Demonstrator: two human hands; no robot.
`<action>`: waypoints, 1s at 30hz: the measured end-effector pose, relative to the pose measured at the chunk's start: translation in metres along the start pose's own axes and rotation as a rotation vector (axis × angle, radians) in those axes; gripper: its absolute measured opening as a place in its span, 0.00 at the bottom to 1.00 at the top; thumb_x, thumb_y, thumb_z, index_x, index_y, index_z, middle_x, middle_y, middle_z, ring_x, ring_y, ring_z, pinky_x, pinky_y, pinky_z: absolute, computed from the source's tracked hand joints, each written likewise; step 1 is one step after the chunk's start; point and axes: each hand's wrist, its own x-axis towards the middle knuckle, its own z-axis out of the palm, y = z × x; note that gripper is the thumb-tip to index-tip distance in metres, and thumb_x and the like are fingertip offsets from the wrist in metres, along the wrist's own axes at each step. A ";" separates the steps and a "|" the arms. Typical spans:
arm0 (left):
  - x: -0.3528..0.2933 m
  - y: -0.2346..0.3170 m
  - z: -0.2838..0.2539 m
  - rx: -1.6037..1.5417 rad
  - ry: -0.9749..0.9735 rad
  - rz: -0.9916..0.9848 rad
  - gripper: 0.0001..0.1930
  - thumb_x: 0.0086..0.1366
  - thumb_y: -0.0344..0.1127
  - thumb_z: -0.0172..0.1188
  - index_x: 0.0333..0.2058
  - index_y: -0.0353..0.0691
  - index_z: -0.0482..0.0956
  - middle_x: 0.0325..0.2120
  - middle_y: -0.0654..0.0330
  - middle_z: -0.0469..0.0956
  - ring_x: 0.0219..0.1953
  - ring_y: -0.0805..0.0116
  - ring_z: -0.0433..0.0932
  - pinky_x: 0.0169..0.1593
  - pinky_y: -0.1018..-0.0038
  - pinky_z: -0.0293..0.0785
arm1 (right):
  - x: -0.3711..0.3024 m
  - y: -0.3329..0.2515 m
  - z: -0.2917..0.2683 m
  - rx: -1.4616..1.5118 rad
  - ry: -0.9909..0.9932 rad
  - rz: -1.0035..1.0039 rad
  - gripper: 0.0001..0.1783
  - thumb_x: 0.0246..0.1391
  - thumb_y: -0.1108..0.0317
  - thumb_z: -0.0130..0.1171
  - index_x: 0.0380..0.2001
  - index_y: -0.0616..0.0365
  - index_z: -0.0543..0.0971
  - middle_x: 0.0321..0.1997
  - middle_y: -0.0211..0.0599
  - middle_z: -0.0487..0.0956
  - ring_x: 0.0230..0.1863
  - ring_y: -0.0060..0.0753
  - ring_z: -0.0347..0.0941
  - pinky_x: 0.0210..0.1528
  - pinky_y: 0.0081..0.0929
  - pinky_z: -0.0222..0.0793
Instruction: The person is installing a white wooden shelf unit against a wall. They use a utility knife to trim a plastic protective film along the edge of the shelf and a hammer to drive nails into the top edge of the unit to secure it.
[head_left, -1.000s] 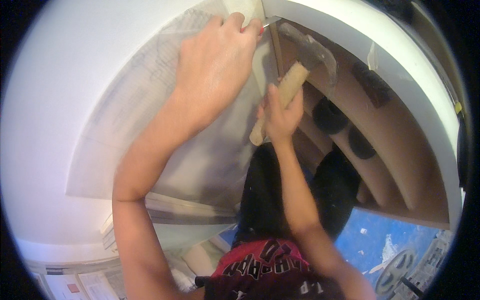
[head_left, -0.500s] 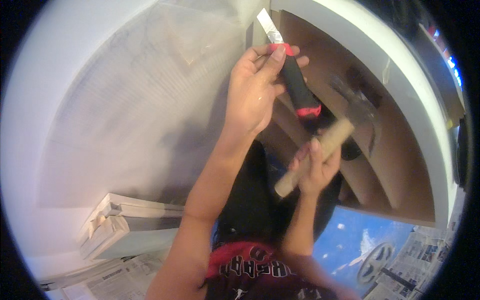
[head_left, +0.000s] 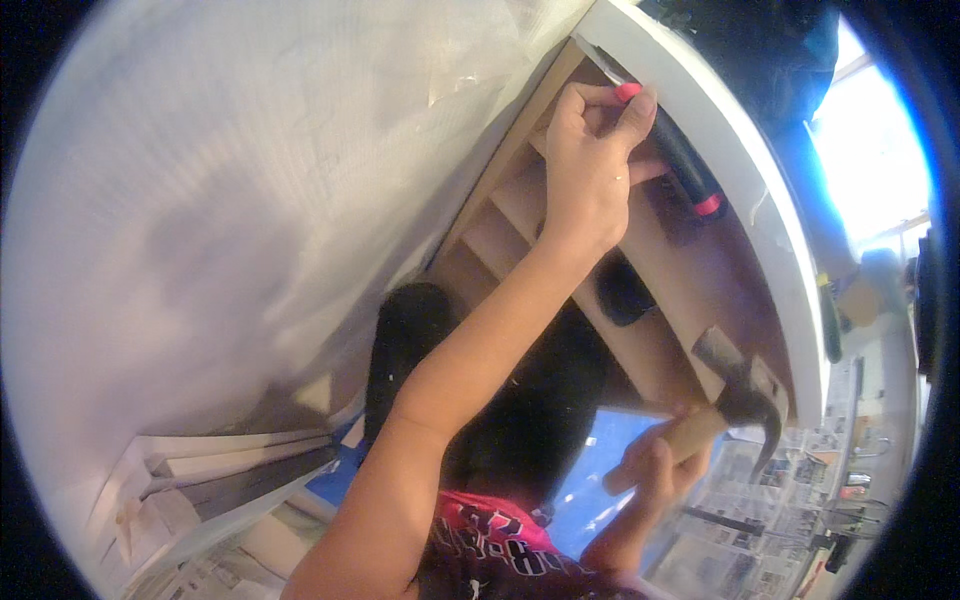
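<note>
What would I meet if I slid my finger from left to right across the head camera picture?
Pale surface → left hand → black tool handle → hammer head → bright window.

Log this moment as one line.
left hand: holds chisel, blade near white rim's upper end | right hand: grips hammer by handle | hammer: apart from chisel | blade contact: unclear

Hammer handle (head_left: 700,430) — matt wood
</note>
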 end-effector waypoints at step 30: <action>0.007 -0.005 -0.001 0.034 0.101 0.233 0.10 0.63 0.29 0.71 0.37 0.30 0.80 0.33 0.54 0.84 0.33 0.71 0.82 0.36 0.74 0.82 | 0.067 -0.126 -0.004 -0.692 -0.278 -0.333 0.31 0.47 0.59 0.71 0.51 0.68 0.78 0.30 0.35 0.82 0.27 0.26 0.78 0.30 0.25 0.72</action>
